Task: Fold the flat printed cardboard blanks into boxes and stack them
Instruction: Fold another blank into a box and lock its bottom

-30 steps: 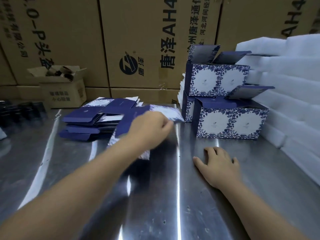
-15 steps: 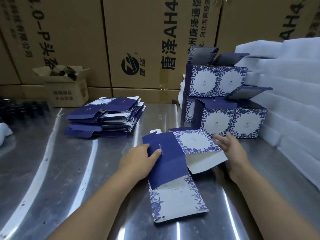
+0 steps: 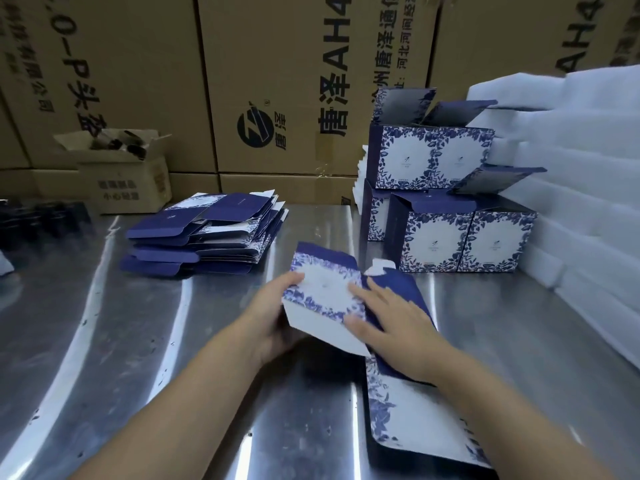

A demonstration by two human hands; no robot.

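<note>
While the fingers (image 3: 290,281) of the left hand (image 3: 273,320) curl round the left edge of the blank's (image 3: 322,292) raised panel, thumb on its printed face, those of the right hand (image 3: 398,327) lie straight and spread, pressing the blue panel beside it flat. The blank sits mid-counter (image 3: 138,341), one panel tilted up at the crease, and its near end lies flat towards the person. Behind on the left is the pile (image 3: 204,233) of flat blanks. Behind on the right stand the folded boxes (image 3: 460,237), one on top of the others, flaps open, beside white foam (image 3: 571,168) and in front of brown cartons (image 3: 277,81). This looks like the first fold of a fresh blank. Next, the left hand probably needs to swing its panel upright while the right holds the crease, then square the walls and tuck the flaps.
</note>
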